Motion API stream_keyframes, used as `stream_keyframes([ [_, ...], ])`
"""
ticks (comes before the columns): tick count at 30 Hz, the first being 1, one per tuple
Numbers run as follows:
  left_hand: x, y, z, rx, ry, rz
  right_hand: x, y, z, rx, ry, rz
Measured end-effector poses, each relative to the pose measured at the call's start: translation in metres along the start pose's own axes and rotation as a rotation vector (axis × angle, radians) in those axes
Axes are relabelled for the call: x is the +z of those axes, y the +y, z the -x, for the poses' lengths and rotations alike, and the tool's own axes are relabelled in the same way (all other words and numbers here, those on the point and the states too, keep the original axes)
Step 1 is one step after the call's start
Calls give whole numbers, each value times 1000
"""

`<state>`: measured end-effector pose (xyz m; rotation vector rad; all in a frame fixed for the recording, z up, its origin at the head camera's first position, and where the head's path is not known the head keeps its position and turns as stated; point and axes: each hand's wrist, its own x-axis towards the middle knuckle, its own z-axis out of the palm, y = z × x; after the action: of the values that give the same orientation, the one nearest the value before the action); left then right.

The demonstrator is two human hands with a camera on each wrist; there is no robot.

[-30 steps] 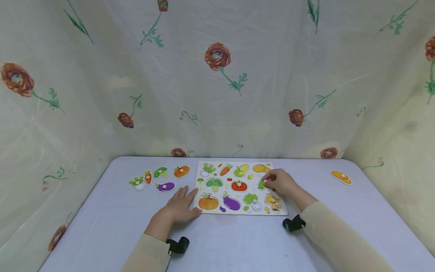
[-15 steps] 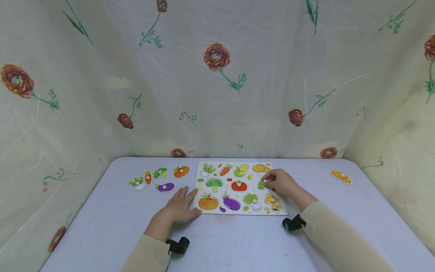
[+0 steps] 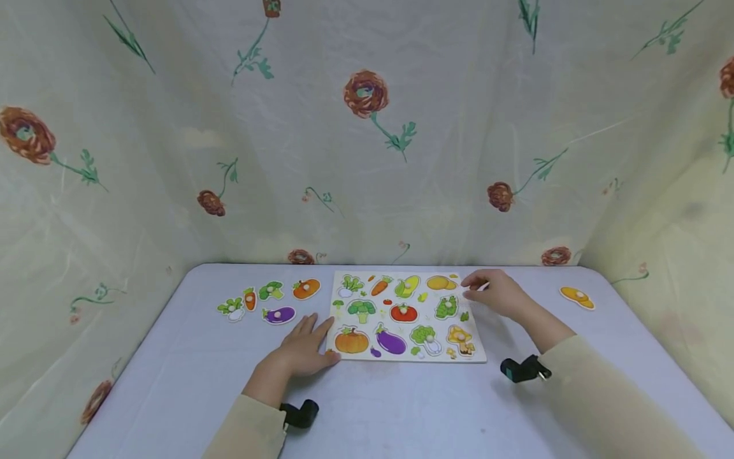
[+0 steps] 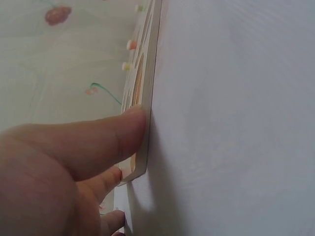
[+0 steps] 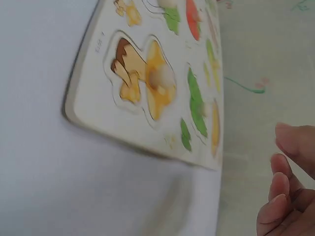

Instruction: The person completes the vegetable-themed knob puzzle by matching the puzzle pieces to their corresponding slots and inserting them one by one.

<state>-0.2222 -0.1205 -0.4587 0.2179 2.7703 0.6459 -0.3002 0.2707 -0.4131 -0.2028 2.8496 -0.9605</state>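
Board [image 5: 96, 93] cropped, mushroom knob [image 5: 160, 77] blurred, right-wrist view.

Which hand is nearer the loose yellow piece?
Right. The right hand is left of the yellow piece; the left hand is farther, at the left edge of the board.

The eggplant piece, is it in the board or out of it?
Out: the eggplant piece lies on the table, left of the board and apart from it.

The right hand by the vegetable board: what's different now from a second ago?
The right hand let go of the green piece, which lies on the board, and moved right. The left hand stays at the board's left edge; the loose pieces stayed put.
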Motion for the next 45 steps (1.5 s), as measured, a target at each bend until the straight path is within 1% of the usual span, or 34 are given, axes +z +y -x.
stream_keyframes([
  [4,-1,1,1,-1,2,9,-21,5,8,-30,28,20],
  [8,0,2,0,2,7,12,-40,14,18,-31,58,35],
  [15,1,-1,-2,4,10,-1,-64,35,33,-30,115,55],
  [20,1,-1,-1,5,7,9,-76,57,41,-47,161,80],
  [27,3,-2,-2,4,9,1,-88,96,46,-55,254,110],
  [31,3,-2,-2,-5,10,4,-93,114,49,7,291,116],
  [35,2,-1,-2,-6,13,11,-97,129,51,107,288,86],
  [38,2,-1,-1,-5,14,7,-98,140,50,170,281,43],
  [41,2,-1,-1,-8,15,10,-98,152,47,212,274,0],
  [45,1,0,1,-12,9,7,-94,171,39,233,266,-64],
])
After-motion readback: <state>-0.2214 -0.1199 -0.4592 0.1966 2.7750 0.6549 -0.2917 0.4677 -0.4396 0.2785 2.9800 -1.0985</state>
